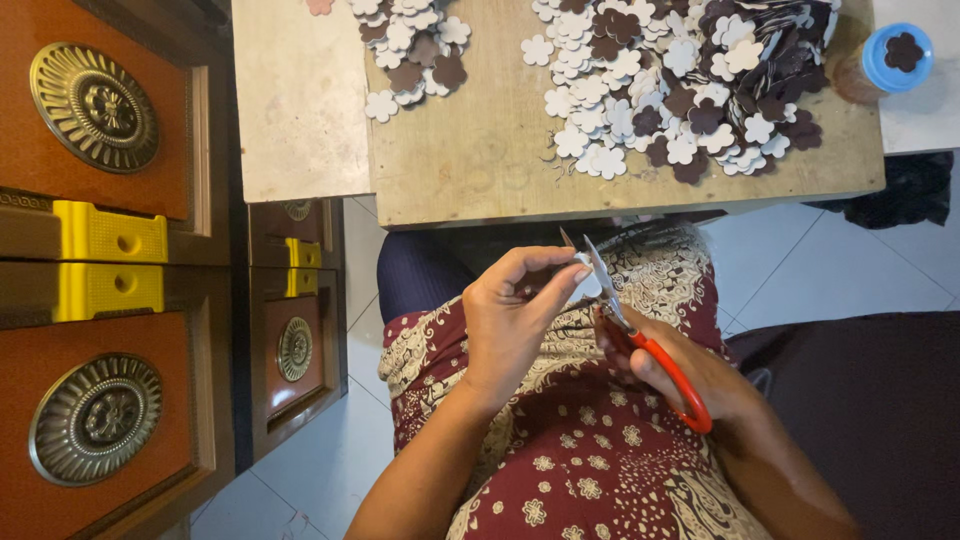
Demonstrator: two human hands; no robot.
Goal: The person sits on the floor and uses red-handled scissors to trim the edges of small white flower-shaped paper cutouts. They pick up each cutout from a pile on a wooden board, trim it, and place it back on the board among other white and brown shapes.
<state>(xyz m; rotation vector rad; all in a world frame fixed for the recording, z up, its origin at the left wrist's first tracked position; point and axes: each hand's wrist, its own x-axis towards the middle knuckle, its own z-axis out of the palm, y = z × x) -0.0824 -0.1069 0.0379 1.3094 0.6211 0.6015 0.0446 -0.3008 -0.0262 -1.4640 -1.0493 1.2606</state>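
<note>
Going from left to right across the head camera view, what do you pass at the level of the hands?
Yellow plastic block on the brown cabinet → smaller round brass medallion on the low cabinet door → left hand pinching a small pale piece → red-handled scissors held in the right hand → dark cloth at the right edge.

both forearms are bare, no sleeves, rings or watch in view; the left hand (515, 310) and right hand (690, 375) show short nails; the lap wears maroon cloth (590, 450) with cream floral batik print
</note>
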